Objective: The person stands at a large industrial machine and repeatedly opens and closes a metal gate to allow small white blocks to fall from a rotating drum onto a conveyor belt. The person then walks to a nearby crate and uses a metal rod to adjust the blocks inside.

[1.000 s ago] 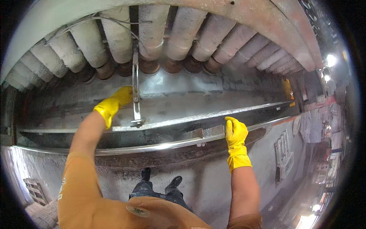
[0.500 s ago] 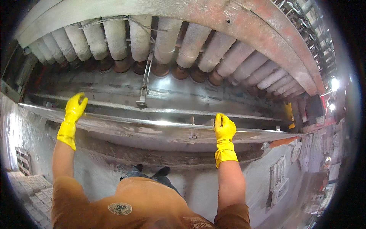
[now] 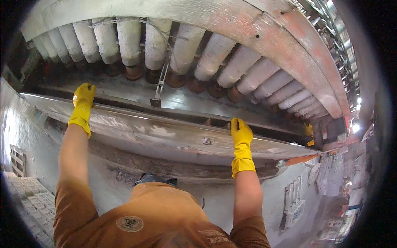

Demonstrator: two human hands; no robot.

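A long metal panel [image 3: 165, 129] stretches from left to right in front of me, its wet-looking face toward me. My left hand [image 3: 84, 96], in a yellow rubber glove, is closed at the panel's top edge near the left end. Further right, my right hand [image 3: 241, 131], gloved the same way, has its fingers curled over that edge. The fingertips of both hands are partly hidden. Behind the edge lies a dark gap, and a narrow metal bracket [image 3: 161, 84] hangs down beyond it, between my hands.
A row of thick, pale, crusted rollers or pipes [image 3: 188, 48] spans the far side beneath a curved beam [image 3: 198, 10]. A yellow part [image 3: 309, 133] sits at the panel's right end. Pallets [image 3: 292, 200] rest on the floor at right, and stacked pale blocks [image 3: 35, 198] at lower left.
The panel has tilted so that more of its front face shows. My left hand has gone from loosely open to closed at the edge. The right hand has shifted slightly up.
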